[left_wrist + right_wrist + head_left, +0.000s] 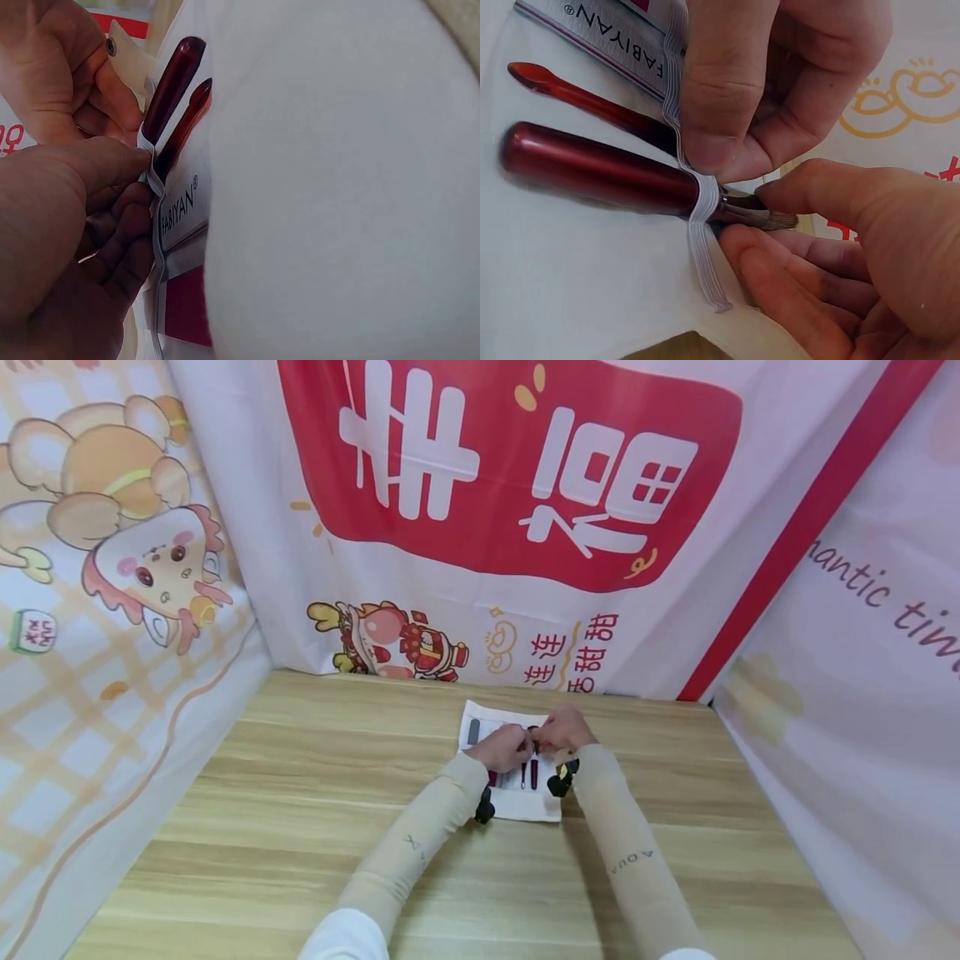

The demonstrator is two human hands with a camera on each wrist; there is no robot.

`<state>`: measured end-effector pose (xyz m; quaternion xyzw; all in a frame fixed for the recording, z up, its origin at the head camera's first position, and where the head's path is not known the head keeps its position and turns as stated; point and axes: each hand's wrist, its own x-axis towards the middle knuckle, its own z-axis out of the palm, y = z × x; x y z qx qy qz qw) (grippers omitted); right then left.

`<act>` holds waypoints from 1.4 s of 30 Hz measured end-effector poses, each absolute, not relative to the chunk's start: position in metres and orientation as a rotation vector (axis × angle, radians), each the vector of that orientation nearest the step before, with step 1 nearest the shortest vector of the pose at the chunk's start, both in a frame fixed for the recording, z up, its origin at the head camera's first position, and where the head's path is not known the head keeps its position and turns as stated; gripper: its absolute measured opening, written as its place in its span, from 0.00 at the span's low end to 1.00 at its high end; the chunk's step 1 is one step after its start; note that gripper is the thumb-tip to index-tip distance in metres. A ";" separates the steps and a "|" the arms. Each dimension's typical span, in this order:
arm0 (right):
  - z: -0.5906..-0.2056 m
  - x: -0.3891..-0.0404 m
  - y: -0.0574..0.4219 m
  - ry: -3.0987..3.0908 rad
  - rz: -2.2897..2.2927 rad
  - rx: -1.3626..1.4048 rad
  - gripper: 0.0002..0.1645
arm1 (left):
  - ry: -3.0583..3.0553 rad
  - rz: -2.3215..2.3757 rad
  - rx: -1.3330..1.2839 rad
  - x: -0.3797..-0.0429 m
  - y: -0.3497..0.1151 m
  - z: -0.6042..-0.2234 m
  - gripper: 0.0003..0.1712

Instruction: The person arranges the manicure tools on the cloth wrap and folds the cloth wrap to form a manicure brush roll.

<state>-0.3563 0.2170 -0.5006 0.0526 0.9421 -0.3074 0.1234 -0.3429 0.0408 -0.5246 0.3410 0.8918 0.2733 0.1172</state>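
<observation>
A white roll-up pouch lies spread on the table with a white elastic band across it. Under the band sits a tool with a glossy dark red handle, a metal neck and a ridged, brush-like tip. My left hand pinches the band right beside that handle. With thumb and fingers, my right hand grips the tool's metal end beyond the band. A slimmer reddish-brown tool with a spoon-like end is tucked in alongside. My palms partly cover the pouch's middle.
A silver FABIYAN packet is held by the same band, and a grey rectangular piece lies at the pouch's far left. A flap with a metal snap stands at its edge. Behind the wooden table hangs a printed cloth.
</observation>
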 end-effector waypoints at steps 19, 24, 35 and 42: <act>-0.490 -0.350 0.212 2.644 -0.917 0.172 0.08 | 2.619 0.786 0.940 -0.338 0.040 -0.519 0.09; -0.490 -0.349 0.211 2.636 -0.917 0.196 0.08 | 2.615 0.795 0.927 -0.339 0.040 -0.520 0.09; -0.471 -0.336 0.229 2.779 -0.801 -0.029 0.14 | 2.654 0.843 1.100 -0.346 0.016 -0.513 0.03; -0.446 -0.294 0.241 2.909 -0.782 -0.491 0.13 | 2.794 0.589 1.058 -0.339 -0.029 -0.498 0.10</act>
